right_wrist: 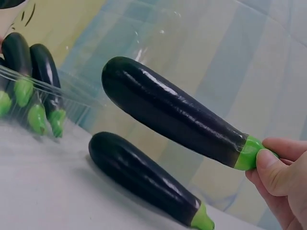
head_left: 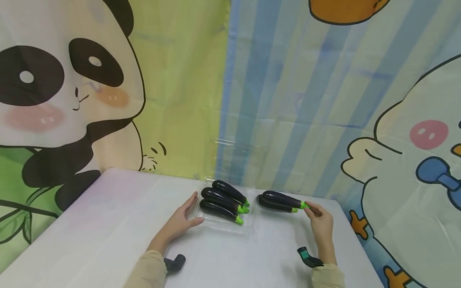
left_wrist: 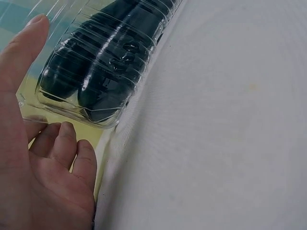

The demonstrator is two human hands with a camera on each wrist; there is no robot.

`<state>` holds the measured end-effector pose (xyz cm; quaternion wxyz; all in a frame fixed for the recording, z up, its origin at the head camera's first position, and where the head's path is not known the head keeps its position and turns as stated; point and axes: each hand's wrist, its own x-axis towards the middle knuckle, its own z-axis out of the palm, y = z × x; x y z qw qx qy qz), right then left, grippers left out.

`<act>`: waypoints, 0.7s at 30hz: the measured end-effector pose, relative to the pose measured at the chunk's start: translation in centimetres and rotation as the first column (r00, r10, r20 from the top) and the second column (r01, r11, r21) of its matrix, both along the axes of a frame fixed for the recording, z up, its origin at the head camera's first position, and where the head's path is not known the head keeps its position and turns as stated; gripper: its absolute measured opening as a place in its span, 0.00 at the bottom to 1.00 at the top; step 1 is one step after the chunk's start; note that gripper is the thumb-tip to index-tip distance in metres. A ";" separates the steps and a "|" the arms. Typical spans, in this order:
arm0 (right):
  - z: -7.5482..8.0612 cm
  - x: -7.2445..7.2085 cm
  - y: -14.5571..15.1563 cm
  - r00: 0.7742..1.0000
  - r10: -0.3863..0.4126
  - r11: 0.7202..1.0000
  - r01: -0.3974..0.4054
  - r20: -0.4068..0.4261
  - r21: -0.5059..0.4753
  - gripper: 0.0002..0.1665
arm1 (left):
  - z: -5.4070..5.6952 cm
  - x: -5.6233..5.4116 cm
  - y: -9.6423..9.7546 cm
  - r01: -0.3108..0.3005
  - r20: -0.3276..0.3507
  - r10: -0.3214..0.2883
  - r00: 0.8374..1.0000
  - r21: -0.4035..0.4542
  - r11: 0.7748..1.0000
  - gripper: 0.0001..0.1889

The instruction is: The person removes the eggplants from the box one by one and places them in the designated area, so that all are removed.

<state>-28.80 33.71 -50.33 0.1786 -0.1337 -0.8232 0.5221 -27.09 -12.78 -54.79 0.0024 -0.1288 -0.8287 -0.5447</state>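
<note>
A person's right hand [head_left: 319,220] pinches a dark, glossy eggplant [right_wrist: 172,112] by its green stem end, thumb on one side and fingers on the other, above a white desk [head_left: 288,240]. The grip is closed down on the stem cap alone; the whole purple-black body reaches out beyond the fingertips, its rounded end pointing leftward in the head view, toward a clear plastic container [head_left: 223,225]. Just below the held eggplant, and apart from the grip, a second eggplant [right_wrist: 144,177] lies on the desk, its green tip turned to the same side. At left, the left hand [head_left: 181,220] spreads thumb and fingers around the near-left corner of the container, with no eggplant in its grip; how firmly it presses the plastic cannot be told. Four more eggplants [head_left: 219,201] lie side by side inside, stems toward the right hand, with the transparent lid [head_left: 235,158] raised behind them. Beyond the desk hangs a curtain [head_left: 288,100] printed with a panda [head_left: 108,92] and blue stripes.
</note>
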 end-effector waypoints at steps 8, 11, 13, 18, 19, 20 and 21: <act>-1.8 0.4 1.1 0.999 -0.030 0.996 0.028 -0.020 -0.088 0.20 | 0.0 -0.1 -0.1 -0.002 0.040 0.002 0.999 0.006 1.000 0.52; -2.6 0.2 1.3 0.999 -0.028 0.993 0.024 -0.035 -0.116 0.20 | -0.1 -0.1 -0.1 -0.006 0.039 0.006 0.999 0.006 1.000 0.52; -3.3 0.0 1.5 0.999 -0.018 0.988 0.011 -0.042 -0.153 0.20 | -0.1 -0.1 -0.1 -0.008 0.037 0.008 0.999 0.000 1.000 0.52; -4.6 -0.4 1.2 0.999 -0.012 0.984 0.005 -0.038 -0.179 0.21 | -0.2 -0.2 -0.1 -0.007 0.030 0.007 1.000 0.000 1.000 0.51; -4.7 -0.4 1.1 0.999 -0.015 0.987 0.009 -0.034 -0.161 0.21 | -0.1 -0.2 -0.1 -0.005 0.029 0.005 1.000 -0.003 1.000 0.51; -4.7 -0.5 0.9 0.999 -0.019 0.991 0.015 -0.027 -0.132 0.20 | -0.1 -0.2 -0.1 -0.005 0.029 0.006 1.000 -0.003 1.000 0.51; -4.7 -0.5 0.7 0.999 -0.024 0.993 0.021 -0.027 -0.115 0.19 | -0.1 -0.2 -0.1 -0.002 0.022 0.002 1.000 -0.005 1.000 0.51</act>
